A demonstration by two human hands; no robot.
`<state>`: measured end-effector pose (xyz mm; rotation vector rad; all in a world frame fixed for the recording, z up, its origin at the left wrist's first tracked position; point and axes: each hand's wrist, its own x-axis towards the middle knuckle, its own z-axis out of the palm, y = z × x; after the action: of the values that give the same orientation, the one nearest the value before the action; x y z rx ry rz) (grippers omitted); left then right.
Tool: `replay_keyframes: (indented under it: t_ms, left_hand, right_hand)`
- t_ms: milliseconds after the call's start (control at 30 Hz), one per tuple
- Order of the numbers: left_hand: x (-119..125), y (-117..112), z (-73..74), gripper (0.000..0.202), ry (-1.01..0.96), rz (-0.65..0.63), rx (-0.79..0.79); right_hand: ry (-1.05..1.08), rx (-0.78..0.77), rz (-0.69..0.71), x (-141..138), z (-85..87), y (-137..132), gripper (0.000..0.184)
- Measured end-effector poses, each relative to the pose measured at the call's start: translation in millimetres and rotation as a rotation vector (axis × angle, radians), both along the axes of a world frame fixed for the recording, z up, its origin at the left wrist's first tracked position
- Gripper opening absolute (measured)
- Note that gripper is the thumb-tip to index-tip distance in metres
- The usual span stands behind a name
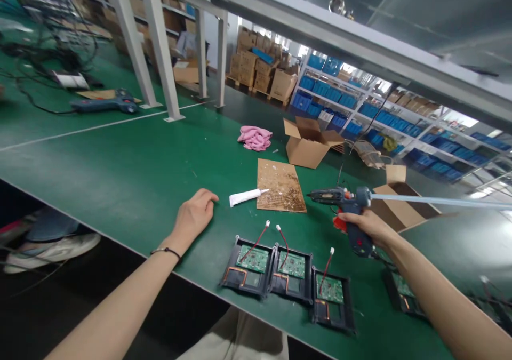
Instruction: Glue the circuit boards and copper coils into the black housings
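My right hand [366, 224] is wrapped round the handle of a hot glue gun [356, 202], its nozzle pointing left. A long translucent glue stick [436, 200] sticks out of its back. My left hand [194, 213] rests on the green table with its fingers curled in, and nothing shows in it. Near it lies a white tube [244, 196], its tip over a stained piece of cardboard [280, 185]. Three black casings, the left [247, 268], middle [291, 272] and right one [333, 300], lie in front of me. Each holds a green circuit board and a red-black lead with a white connector.
More casings [406, 293] lie to the right, partly behind my right forearm. Open cardboard boxes [308, 149] and a pink cloth [255, 137] are at the back. Another glue gun [106, 103] lies at the left beyond metal posts [160, 50]. A person's shoe [56, 250] shows below the table.
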<state>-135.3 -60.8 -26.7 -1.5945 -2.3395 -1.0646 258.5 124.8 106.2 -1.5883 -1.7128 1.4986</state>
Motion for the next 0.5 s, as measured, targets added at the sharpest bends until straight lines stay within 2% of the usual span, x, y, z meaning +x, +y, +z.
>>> replay_keyframes:
  t_ms: [100,233,367,500]
  left_hand:
    - [-0.5,-0.6,-0.9,0.026,-0.009,-0.011,-0.002]
    - [-1.7,-0.4,-1.4,0.025,-0.013,-0.02,0.007]
    - [-1.5,-0.9,-0.1,0.025,-0.028,-0.035,0.002]
    - [1.5,-1.3,3.0,0.026,-0.035,-0.043,-0.023]
  right_hand:
    - [0.032,-0.06,0.006,-36.5,-22.0,16.4,0.016]
    - [0.052,-0.136,0.009,-69.8,-44.1,24.2,0.018]
    - [0.052,-0.177,-0.012,-82.4,-61.9,24.6,0.02]
    - [0.019,-0.17,-0.009,-80.5,-74.8,20.6,0.026]
